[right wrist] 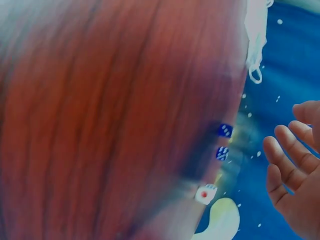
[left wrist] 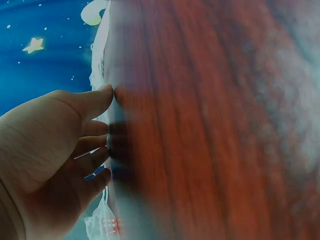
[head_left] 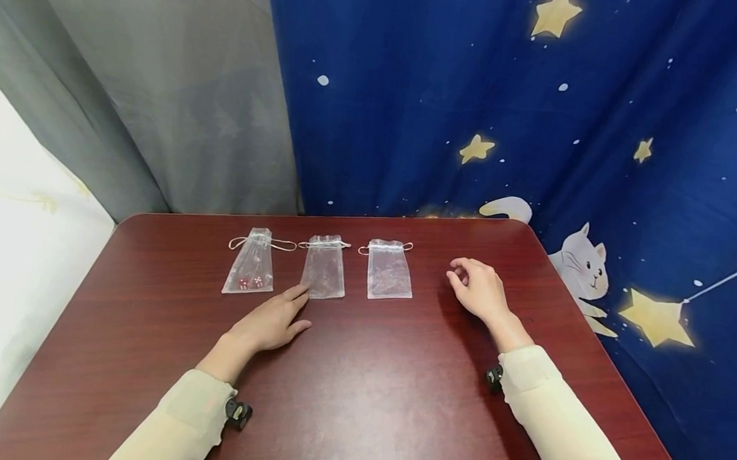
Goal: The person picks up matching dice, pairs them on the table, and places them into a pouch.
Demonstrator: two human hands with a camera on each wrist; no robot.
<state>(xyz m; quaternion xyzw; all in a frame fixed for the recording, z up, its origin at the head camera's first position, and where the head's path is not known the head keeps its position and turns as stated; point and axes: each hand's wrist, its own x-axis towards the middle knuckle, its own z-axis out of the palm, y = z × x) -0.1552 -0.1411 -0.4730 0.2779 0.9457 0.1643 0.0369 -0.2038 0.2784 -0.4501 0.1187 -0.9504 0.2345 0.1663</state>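
Note:
Three sheer white drawstring bags lie in a row on the table. Two red dice (head_left: 257, 282) show through the bottom of the left bag (head_left: 257, 255). My left hand (head_left: 270, 322) rests on the table with straight fingers, its fingertips at the lower left corner of the middle bag (head_left: 325, 269). To the right is the third bag (head_left: 389, 273), lying flat. My right hand (head_left: 480, 291) hovers over the table's right side, fingers loosely bent and holding nothing. Past it, the right wrist view shows two blue dice (right wrist: 225, 130) and a white die (right wrist: 205, 194), hidden from the head view.
The dark red wooden table (head_left: 360, 382) has its far edge just behind the bags. A blue curtain (head_left: 400, 106) with stars and a grey curtain (head_left: 194, 96) hang behind it. White wall (head_left: 24, 240) stands on the left.

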